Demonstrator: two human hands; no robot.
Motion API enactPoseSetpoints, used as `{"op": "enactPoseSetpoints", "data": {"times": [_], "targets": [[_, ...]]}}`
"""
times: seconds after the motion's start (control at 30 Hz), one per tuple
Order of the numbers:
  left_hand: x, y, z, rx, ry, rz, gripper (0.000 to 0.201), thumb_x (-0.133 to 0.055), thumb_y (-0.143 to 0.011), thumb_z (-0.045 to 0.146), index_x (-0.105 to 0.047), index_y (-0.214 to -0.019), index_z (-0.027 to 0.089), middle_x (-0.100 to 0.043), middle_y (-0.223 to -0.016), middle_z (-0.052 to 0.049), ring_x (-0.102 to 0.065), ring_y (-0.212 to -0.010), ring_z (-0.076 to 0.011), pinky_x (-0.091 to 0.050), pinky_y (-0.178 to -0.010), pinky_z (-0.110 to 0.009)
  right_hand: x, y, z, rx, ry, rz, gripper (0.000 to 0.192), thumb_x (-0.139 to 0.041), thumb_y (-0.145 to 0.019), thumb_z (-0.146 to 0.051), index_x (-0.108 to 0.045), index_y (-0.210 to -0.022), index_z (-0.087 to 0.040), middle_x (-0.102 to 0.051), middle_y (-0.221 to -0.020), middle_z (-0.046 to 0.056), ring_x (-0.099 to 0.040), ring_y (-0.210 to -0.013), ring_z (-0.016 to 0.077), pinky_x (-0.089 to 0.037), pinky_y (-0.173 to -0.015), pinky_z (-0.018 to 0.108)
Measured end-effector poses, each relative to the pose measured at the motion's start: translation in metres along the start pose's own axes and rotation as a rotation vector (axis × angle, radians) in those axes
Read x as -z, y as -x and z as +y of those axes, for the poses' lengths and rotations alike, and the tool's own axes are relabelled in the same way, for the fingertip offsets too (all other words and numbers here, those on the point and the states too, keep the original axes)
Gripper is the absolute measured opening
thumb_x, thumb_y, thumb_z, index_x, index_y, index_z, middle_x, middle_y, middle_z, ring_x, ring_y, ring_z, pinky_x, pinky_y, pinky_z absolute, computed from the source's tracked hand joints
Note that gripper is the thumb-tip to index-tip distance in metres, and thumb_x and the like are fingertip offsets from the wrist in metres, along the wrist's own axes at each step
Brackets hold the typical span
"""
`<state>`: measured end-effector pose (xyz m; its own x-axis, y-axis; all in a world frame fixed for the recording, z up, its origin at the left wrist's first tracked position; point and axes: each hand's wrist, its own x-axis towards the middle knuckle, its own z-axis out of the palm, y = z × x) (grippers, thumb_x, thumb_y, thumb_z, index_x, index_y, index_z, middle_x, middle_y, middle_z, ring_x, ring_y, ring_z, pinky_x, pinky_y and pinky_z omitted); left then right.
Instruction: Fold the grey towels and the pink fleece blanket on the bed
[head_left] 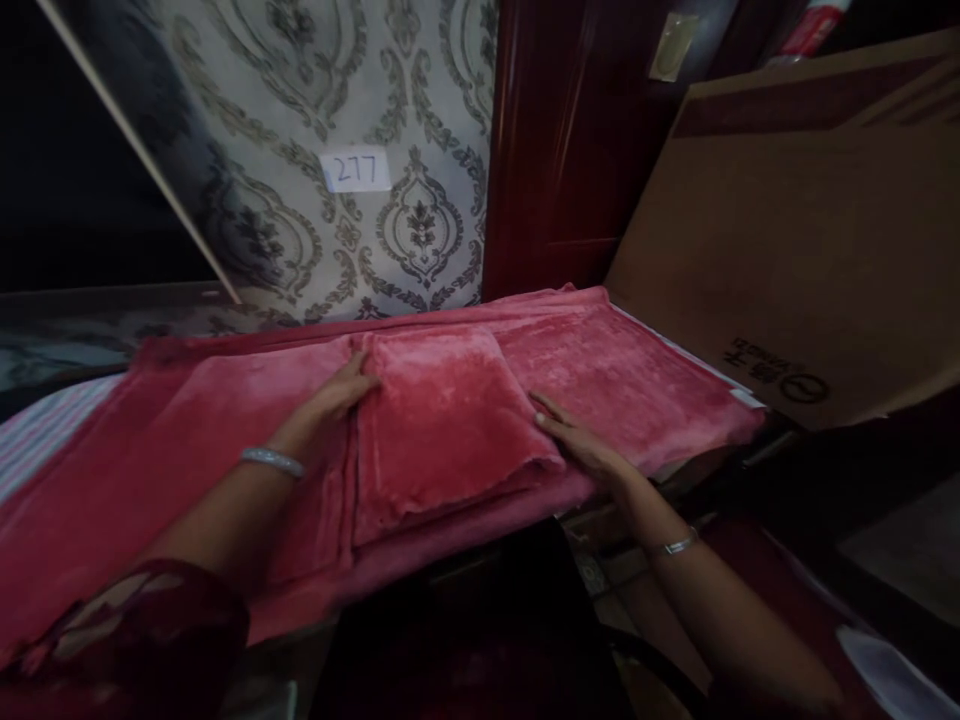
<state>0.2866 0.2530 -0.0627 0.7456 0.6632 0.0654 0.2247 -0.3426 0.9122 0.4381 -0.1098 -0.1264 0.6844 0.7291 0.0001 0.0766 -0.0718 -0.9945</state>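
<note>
A pink-red plush blanket (450, 420) lies spread over the surface before me, its middle folded into a small, thick rectangle of several layers. At the left fold of that rectangle is my left hand (345, 388), touching the cloth with fingers stretched out and apart. My right hand (574, 435) rests against the opposite edge, its thumb and fingers apart. Neither hand is closed round the fabric. The blanket's single-layer parts reach out to both sides, and its front edge hangs near the table's edge.
A large cardboard box (810, 220) stands at the right, behind the blanket. Patterned wallpaper (420, 230) bearing a "277" paper label (356, 170) is at the back, beside a dark red wooden panel (562, 150). Striped cloth (52, 425) shows at the left.
</note>
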Motion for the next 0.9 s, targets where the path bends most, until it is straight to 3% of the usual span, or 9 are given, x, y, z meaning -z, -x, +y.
{"op": "enactPoseSetpoints", "data": {"times": [0.1, 0.2, 0.33, 0.47, 0.57, 0.77, 0.9], "targets": [[0.003, 0.055, -0.003, 0.044, 0.111, -0.06, 0.089, -0.074, -0.065, 0.024, -0.043, -0.148, 0.02, -0.06, -0.137, -0.012, -0.057, -0.126, -0.0302, -0.05, -0.104, -0.041, -0.004, 0.004, 0.006, 0.015, -0.006, 0.035, 0.076, -0.07, -0.082, -0.065, -0.051, -0.147, -0.032, -0.046, -0.154, 0.0, -0.042, -0.142, 0.0289, -0.032, -0.122, 0.049], [0.005, 0.108, -0.011, 0.057, 0.192, -0.097, 0.076, -0.076, -0.066, 0.033, -0.05, -0.136, 0.02, -0.066, -0.117, -0.008, -0.065, -0.106, -0.0247, -0.057, -0.086, -0.034, -0.009, 0.005, 0.009, -0.002, -0.03, 0.061, 0.075, -0.07, -0.082, -0.064, -0.051, -0.147, -0.032, -0.05, -0.151, 0.001, -0.045, -0.14, 0.0295, -0.034, -0.12, 0.049], [0.001, 0.148, -0.02, 0.118, 0.253, -0.09, 0.059, -0.075, -0.072, 0.042, -0.049, -0.121, 0.02, -0.065, -0.101, -0.003, -0.066, -0.084, -0.0176, -0.056, -0.07, -0.028, -0.014, 0.005, 0.01, -0.017, -0.015, 0.071, 0.08, -0.073, -0.08, -0.061, -0.048, -0.15, -0.032, -0.051, -0.15, 0.002, -0.047, -0.139, 0.0303, -0.038, -0.118, 0.049], [-0.008, 0.148, -0.027, 0.086, 0.224, 0.005, 0.069, -0.075, -0.07, 0.033, -0.042, -0.129, 0.019, -0.065, -0.113, -0.007, -0.066, -0.102, -0.0215, -0.056, -0.09, -0.037, -0.017, 0.0, 0.012, 0.027, -0.002, 0.074, 0.085, -0.075, -0.076, -0.061, -0.046, -0.15, -0.031, -0.049, -0.152, 0.004, -0.045, -0.14, 0.0305, -0.037, -0.117, 0.051], [-0.008, 0.141, -0.028, -0.02, 0.084, -0.032, 0.083, -0.069, -0.062, 0.017, -0.039, -0.139, 0.02, -0.06, -0.13, -0.008, -0.06, -0.119, -0.0226, -0.047, -0.109, -0.04, -0.019, -0.003, 0.015, 0.097, 0.017, 0.051, 0.091, -0.078, -0.073, -0.057, -0.044, -0.152, -0.028, -0.046, -0.154, 0.006, -0.041, -0.143, 0.0291, -0.036, -0.118, 0.048], [0.011, 0.139, -0.028, -0.002, 0.089, -0.11, 0.085, -0.057, -0.06, 0.015, -0.045, -0.144, 0.022, -0.061, -0.136, -0.007, -0.059, -0.126, -0.0261, -0.045, -0.112, -0.042, -0.022, -0.005, 0.016, 0.087, 0.003, -0.008, 0.098, -0.078, -0.07, -0.049, -0.037, -0.155, -0.024, -0.056, -0.145, 0.009, -0.056, -0.129, 0.0301, -0.044, -0.112, 0.048], [0.013, 0.144, -0.028, -0.035, 0.018, -0.097, 0.089, -0.067, -0.06, 0.019, -0.047, -0.147, 0.024, -0.051, -0.151, -0.006, -0.046, -0.141, -0.0288, -0.039, -0.118, -0.041, -0.021, -0.002, 0.012, 0.112, 0.015, 0.008, 0.097, -0.078, -0.071, -0.054, -0.039, -0.154, -0.02, -0.054, -0.147, 0.012, -0.052, -0.133, 0.0321, -0.04, -0.114, 0.049]]}}
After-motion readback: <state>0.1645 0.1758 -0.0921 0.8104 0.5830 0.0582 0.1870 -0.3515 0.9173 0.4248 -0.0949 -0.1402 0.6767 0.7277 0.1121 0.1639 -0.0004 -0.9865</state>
